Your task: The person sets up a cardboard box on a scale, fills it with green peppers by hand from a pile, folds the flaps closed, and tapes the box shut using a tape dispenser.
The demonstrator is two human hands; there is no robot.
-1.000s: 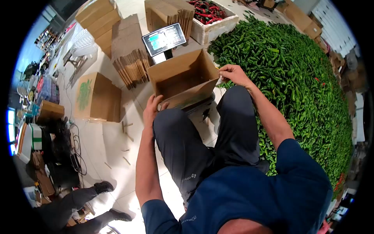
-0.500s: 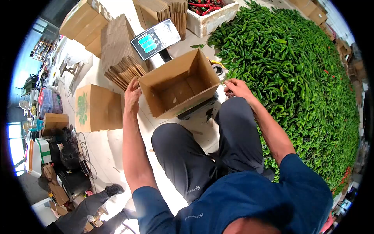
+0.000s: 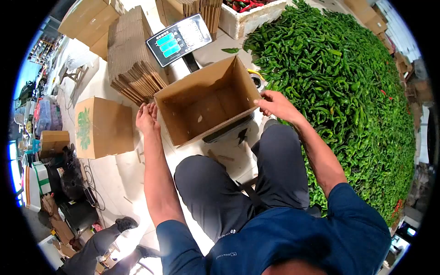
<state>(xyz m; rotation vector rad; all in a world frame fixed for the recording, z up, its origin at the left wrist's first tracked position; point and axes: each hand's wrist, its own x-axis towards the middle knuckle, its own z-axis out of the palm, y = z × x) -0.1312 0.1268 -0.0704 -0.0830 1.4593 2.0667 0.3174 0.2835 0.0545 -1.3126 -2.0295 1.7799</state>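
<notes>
An open cardboard box point(image 3: 206, 107), its inside bare apart from a small pale speck, rests on the black platform of a digital scale point(image 3: 229, 128). The scale's lit display point(image 3: 178, 40) stands behind it. My left hand point(image 3: 148, 119) is just off the box's left wall, palm up, its fingers loosely curled with nothing visible in them. At the opposite end, my right hand point(image 3: 277, 105) has thumb and fingertips at the box's right rim, seemingly pinching it. A large heap of green chili peppers point(image 3: 334, 91) lies right beside that hand.
Folded cardboard boxes point(image 3: 135, 55) are stacked behind the left hand. A closed carton point(image 3: 107, 128) with a green print sits at the left. A white foam box point(image 3: 250, 20) with red peppers stands at the back. Another person's legs point(image 3: 98, 243) show at lower left.
The view has shifted slightly. My left hand has dropped a little from the box's left corner, and my right hand has come up against the right rim.
</notes>
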